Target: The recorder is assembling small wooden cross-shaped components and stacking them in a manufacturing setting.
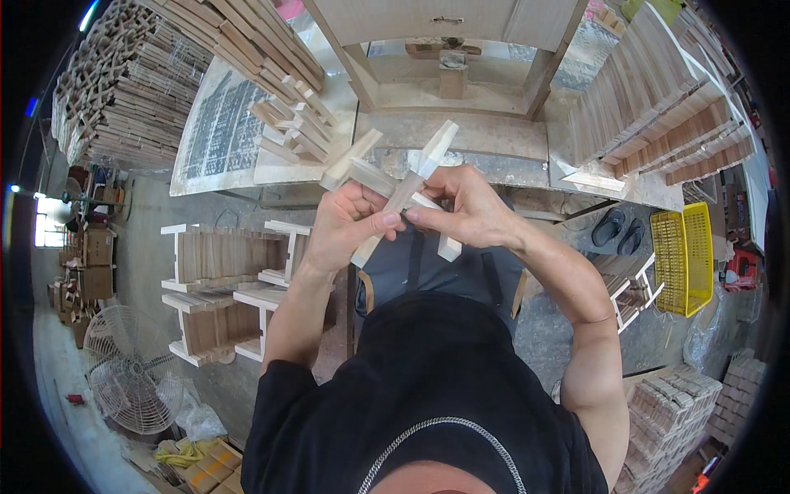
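Note:
A small frame of crossed pale wooden bars is held up in front of my lap. Its bars have blocky ends that point in several directions. My left hand grips it from the left, with the thumb pressed near the crossing. From the other side my right hand holds it, fingers curled behind and thumb tip close to the left thumb. Whether something small sits between the thumb tips I cannot tell. Just beyond the frame is the workbench, with loose short wooden pieces lying at its left.
A wooden cabinet-like stand rises from the bench. Long strips lie at the far left, stacked boards at the right. Assembled wooden frames stand left on the floor, near a fan. A yellow basket is right.

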Demonstrator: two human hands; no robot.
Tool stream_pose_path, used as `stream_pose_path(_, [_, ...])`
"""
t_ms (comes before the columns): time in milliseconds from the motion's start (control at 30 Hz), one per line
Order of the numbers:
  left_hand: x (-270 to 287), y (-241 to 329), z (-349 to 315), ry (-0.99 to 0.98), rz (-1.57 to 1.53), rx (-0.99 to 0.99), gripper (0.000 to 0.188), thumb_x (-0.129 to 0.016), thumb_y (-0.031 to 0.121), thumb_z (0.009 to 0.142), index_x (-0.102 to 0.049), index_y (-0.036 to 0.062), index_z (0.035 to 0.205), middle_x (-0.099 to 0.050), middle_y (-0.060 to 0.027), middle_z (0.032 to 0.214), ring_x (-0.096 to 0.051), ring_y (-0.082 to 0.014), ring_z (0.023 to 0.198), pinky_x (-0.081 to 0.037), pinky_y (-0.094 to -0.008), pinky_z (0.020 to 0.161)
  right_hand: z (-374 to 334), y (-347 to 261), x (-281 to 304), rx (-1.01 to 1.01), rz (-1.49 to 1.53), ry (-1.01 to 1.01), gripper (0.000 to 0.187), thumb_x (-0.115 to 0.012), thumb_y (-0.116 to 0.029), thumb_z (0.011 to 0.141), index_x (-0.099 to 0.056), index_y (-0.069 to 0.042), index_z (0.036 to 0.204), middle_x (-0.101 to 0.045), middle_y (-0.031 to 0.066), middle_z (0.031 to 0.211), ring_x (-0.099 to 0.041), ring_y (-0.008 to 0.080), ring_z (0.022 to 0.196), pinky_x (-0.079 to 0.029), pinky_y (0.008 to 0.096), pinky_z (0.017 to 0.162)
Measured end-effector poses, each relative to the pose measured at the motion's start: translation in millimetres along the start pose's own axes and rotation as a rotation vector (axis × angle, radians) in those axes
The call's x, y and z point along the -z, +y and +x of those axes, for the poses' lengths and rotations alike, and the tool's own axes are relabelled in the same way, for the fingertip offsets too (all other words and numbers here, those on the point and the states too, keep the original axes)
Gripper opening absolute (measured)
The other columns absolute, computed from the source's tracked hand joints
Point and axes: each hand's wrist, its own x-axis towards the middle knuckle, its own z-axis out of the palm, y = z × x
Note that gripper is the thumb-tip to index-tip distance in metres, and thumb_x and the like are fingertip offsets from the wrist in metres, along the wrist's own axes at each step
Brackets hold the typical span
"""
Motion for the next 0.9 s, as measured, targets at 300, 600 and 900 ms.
stream_pose_path(300, [-19.5,12.9,-15.0,0.083,0.491,-0.032,0.032,-0.085,0.013,0.083,-0.069,-0.0042,0.105,-0.074,-0.0094,0.089,-0.067,-0.011,0.076,-0.055,-0.0276,0.068,-5.1,4.2,10.8,0.027,-0.034,0.004,0.04,-0.085,-0.024,0.083,-0.069,0.0,0.111,-0.069,0.0074,0.092,-0.061,0.0139,0.085,-0.05,0.0318,0.077])
stream_pose_path(600, [-42.8,34.7,-40.5,0.034,0.702,-0.408,0.041,-0.084,0.012,0.081,-0.066,-0.0004,0.115,-0.069,-0.016,0.103,-0.07,-0.0289,0.093,-0.056,-0.0372,0.08,-25.8,-0.8,-0.1,0.239,-0.158,0.013,0.032,-0.086,-0.026,0.082,-0.072,-0.006,0.104,-0.069,0.008,0.093,-0.065,0.0201,0.087,-0.052,0.0349,0.078])
stream_pose_path(900, [-32.4,8.7,-25.6,-0.01,0.508,-0.289,0.033,-0.081,0.012,0.083,-0.068,-0.0004,0.111,-0.072,-0.0138,0.088,-0.072,-0.0212,0.08,-0.055,-0.0339,0.074,-26.7,13.9,-4.9,0.137,-0.189,0.08,0.03,-0.084,-0.023,0.084,-0.072,-0.002,0.102,-0.071,0.0105,0.094,-0.067,0.0199,0.084,-0.054,0.0353,0.077])
